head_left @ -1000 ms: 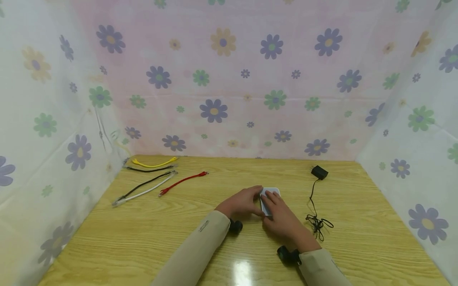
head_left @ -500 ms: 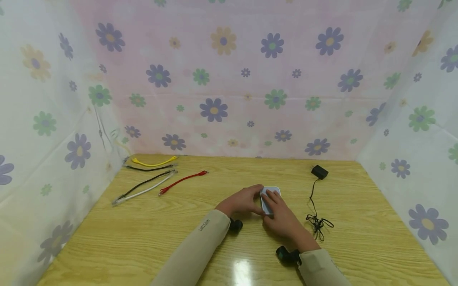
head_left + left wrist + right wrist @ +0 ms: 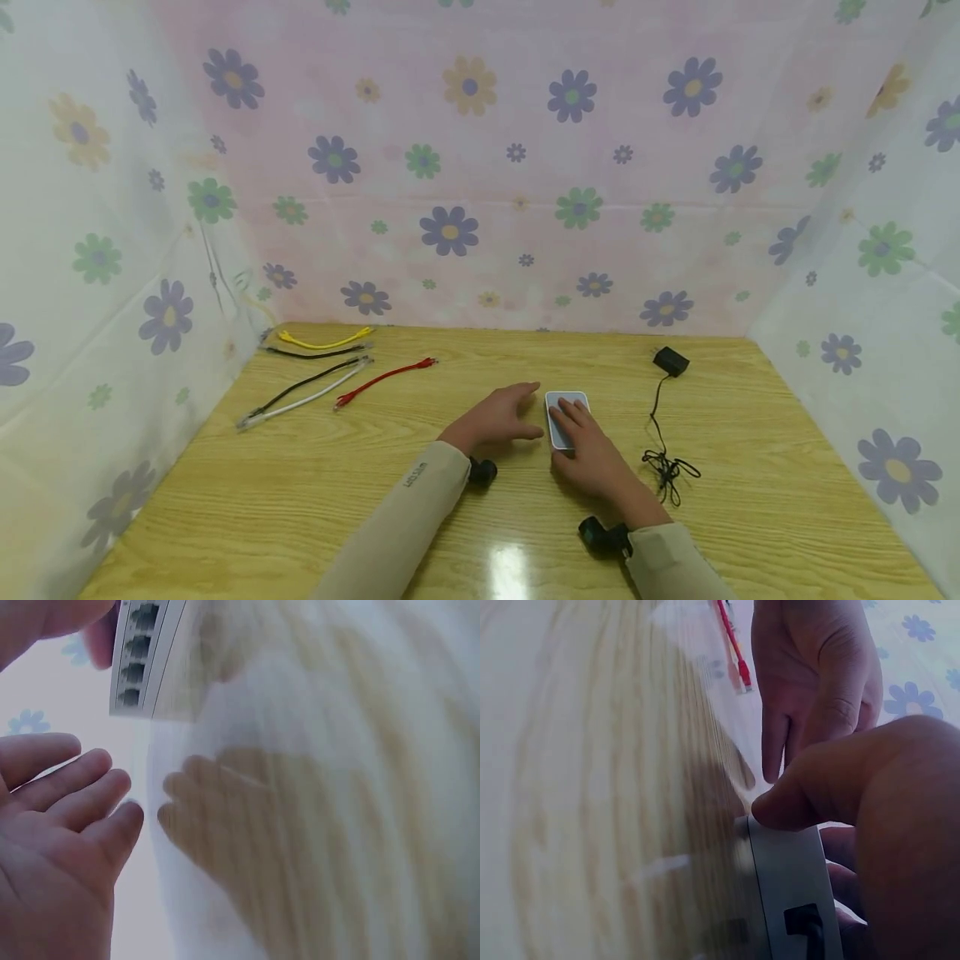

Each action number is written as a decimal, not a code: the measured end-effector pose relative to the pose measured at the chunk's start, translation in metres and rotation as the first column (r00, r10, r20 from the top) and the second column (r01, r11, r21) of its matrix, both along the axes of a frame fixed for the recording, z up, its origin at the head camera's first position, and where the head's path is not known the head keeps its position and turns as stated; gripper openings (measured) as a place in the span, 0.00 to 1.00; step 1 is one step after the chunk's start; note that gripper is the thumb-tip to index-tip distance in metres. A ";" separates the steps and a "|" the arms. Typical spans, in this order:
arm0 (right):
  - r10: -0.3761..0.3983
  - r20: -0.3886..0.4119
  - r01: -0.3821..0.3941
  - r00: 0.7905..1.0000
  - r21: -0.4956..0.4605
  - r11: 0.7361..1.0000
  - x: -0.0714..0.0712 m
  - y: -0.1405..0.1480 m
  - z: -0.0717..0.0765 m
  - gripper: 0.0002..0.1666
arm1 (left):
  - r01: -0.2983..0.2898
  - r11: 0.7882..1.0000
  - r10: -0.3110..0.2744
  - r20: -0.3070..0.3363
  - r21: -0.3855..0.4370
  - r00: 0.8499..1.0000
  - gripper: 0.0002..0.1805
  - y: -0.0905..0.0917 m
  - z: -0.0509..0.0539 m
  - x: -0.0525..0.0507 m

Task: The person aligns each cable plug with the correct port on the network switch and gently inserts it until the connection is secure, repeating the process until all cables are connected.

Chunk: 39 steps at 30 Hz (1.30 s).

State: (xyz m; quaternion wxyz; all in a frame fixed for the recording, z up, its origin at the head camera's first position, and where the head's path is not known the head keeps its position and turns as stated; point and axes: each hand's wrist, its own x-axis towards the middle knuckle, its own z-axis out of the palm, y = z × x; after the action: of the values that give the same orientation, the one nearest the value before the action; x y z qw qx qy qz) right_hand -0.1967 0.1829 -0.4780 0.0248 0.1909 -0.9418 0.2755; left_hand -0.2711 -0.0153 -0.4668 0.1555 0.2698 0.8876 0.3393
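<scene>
A small white network switch [image 3: 557, 423] with a grey top lies on the wooden table, partly covered by my right hand [image 3: 596, 458]. That hand holds it, fingers over the top and thumb [image 3: 791, 806] against the near edge. The left wrist view shows a row of ports [image 3: 135, 673] along the switch's side. A dark socket [image 3: 801, 919] with something black in it appears on the side seen from the right wrist. My left hand [image 3: 491, 419] is just left of the switch, apart from it, with fingers and thumb spread and nothing held.
A black power adapter [image 3: 670, 362] lies at the right, its thin cord [image 3: 663, 467] tangled toward my right wrist. At the back left lie a red cable [image 3: 382, 382], a white cable [image 3: 307, 398], a yellow cable [image 3: 322, 343] and black cables [image 3: 300, 385]. Flowered cloth surrounds the table.
My left hand has let go of the switch's left side and moved slightly left. The right hand and the switch have stayed in place.
</scene>
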 end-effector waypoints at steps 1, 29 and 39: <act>0.001 0.000 -0.001 1.000 -0.001 1.000 0.000 0.000 0.000 0.37 | -0.011 1.000 0.011 -0.003 0.004 1.000 0.44 -0.001 0.000 -0.001; -0.007 -0.013 0.006 1.000 -0.033 0.999 -0.001 0.001 -0.007 0.37 | -0.298 0.954 0.299 -0.122 0.024 0.947 0.33 -0.056 -0.002 -0.014; -0.015 -0.003 0.015 1.000 -0.017 1.000 -0.002 0.001 -0.007 0.37 | -0.402 0.915 0.387 -0.197 -0.040 0.901 0.32 -0.074 -0.003 -0.020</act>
State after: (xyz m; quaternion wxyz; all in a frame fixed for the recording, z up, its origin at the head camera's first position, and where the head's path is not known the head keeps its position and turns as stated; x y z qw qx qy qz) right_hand -0.1989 0.1839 -0.4855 0.0298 0.1841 -0.9409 0.2829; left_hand -0.2915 -0.0895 -0.4703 0.0111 0.1084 0.9472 0.3015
